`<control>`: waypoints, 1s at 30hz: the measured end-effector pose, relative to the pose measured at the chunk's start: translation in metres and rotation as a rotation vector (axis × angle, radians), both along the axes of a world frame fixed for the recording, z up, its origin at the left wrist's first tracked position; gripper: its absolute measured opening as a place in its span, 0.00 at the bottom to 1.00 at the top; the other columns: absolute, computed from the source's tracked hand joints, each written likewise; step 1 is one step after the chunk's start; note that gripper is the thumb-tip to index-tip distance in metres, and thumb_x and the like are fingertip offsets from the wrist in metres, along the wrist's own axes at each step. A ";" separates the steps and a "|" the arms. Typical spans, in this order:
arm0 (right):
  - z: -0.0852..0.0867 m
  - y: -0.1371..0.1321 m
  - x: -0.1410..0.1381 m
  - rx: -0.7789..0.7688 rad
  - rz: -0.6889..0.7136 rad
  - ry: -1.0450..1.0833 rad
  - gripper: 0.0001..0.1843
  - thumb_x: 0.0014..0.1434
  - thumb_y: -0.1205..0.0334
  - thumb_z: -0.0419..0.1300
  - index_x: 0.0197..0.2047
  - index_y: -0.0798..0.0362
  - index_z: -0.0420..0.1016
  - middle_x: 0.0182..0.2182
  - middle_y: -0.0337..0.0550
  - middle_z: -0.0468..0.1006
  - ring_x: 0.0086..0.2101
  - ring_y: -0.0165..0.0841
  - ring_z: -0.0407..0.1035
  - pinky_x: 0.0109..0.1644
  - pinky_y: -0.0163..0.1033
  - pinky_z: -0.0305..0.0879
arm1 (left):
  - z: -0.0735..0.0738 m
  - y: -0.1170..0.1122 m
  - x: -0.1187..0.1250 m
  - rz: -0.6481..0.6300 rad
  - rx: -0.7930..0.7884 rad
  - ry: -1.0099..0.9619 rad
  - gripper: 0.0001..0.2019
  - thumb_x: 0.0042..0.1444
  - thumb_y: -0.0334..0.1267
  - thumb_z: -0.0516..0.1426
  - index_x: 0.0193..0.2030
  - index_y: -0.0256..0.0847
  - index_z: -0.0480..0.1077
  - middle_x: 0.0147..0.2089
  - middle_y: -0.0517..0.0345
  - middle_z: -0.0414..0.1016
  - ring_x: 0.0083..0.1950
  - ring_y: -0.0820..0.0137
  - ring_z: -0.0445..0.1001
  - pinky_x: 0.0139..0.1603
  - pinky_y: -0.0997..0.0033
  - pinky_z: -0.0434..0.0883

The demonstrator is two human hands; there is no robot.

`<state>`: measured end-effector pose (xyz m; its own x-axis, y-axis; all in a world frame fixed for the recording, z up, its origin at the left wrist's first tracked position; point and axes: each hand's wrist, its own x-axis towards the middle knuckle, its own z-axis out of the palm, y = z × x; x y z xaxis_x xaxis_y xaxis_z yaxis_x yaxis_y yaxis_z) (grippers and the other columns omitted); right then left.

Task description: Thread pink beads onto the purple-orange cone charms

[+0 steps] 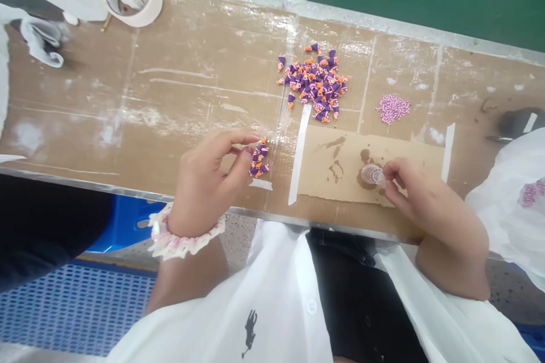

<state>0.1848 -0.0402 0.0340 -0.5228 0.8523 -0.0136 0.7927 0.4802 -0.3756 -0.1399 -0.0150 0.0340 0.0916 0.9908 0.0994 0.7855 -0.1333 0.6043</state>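
Looks early: small purple-and-orange figurine cluster [259, 169] by left hand [206, 178]; bigger matching pile [318, 84] and pink bead heap [393, 109] lie beyond. Left pinch: can't tell. Right hand [415, 188] pinches clear round cup [372, 174] at brown cardboard sheet [313, 150].

Bright light, patchy white glare on the glossy tabletop [204, 39], fine detail soft
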 end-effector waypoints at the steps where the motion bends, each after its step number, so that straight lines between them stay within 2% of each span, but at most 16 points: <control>1: 0.000 0.000 0.000 0.002 0.008 -0.001 0.06 0.61 0.70 0.51 0.41 0.51 0.61 0.31 0.41 0.71 0.29 0.33 0.68 0.32 0.36 0.61 | -0.002 0.001 -0.002 0.020 0.009 0.033 0.09 0.61 0.34 0.53 0.43 0.39 0.74 0.46 0.54 0.80 0.45 0.69 0.78 0.46 0.70 0.75; 4: 0.004 0.001 -0.001 -0.017 -0.008 0.020 0.06 0.61 0.69 0.51 0.41 0.50 0.62 0.30 0.40 0.72 0.28 0.33 0.68 0.31 0.36 0.61 | -0.006 0.004 -0.009 0.081 -0.036 0.169 0.11 0.59 0.35 0.52 0.44 0.39 0.74 0.47 0.53 0.77 0.47 0.66 0.75 0.46 0.67 0.74; 8: 0.013 -0.002 0.003 0.008 -0.104 0.125 0.06 0.61 0.67 0.55 0.41 0.47 0.63 0.31 0.38 0.73 0.26 0.31 0.69 0.30 0.36 0.62 | -0.008 0.005 -0.015 0.127 -0.185 0.287 0.11 0.59 0.36 0.52 0.44 0.41 0.74 0.43 0.52 0.76 0.45 0.63 0.74 0.49 0.62 0.71; 12: 0.012 -0.004 0.011 0.062 -0.110 0.161 0.09 0.60 0.68 0.57 0.35 0.45 0.61 0.35 0.40 0.76 0.31 0.34 0.73 0.28 0.37 0.62 | -0.009 0.006 -0.012 0.119 -0.290 0.314 0.09 0.60 0.36 0.53 0.43 0.40 0.73 0.40 0.53 0.76 0.44 0.62 0.72 0.51 0.61 0.69; 16: 0.005 -0.004 0.016 0.104 -0.043 0.149 0.07 0.61 0.65 0.57 0.35 0.44 0.61 0.37 0.43 0.76 0.32 0.37 0.73 0.27 0.40 0.59 | -0.017 0.010 -0.004 0.090 -0.314 0.357 0.08 0.62 0.38 0.53 0.42 0.39 0.72 0.40 0.53 0.76 0.45 0.62 0.71 0.52 0.62 0.68; 22: 0.005 -0.005 0.013 0.145 -0.073 0.129 0.10 0.60 0.68 0.57 0.35 0.44 0.60 0.37 0.41 0.76 0.32 0.35 0.72 0.26 0.39 0.57 | -0.026 0.019 0.008 0.054 -0.416 0.469 0.08 0.63 0.35 0.51 0.42 0.39 0.72 0.44 0.50 0.77 0.49 0.59 0.71 0.52 0.60 0.67; 27: 0.002 -0.006 0.013 0.152 -0.092 0.152 0.09 0.60 0.67 0.57 0.35 0.45 0.60 0.37 0.41 0.76 0.31 0.34 0.72 0.26 0.39 0.57 | -0.017 0.025 0.022 0.038 -0.413 0.705 0.13 0.65 0.33 0.47 0.45 0.33 0.71 0.47 0.41 0.75 0.54 0.53 0.71 0.50 0.59 0.69; 30: 0.001 -0.005 0.011 0.153 -0.103 0.182 0.09 0.60 0.67 0.57 0.34 0.45 0.60 0.36 0.41 0.76 0.30 0.35 0.71 0.25 0.39 0.54 | -0.008 0.029 0.035 -0.002 -0.472 0.810 0.14 0.62 0.25 0.46 0.45 0.29 0.71 0.46 0.35 0.75 0.55 0.52 0.72 0.48 0.60 0.70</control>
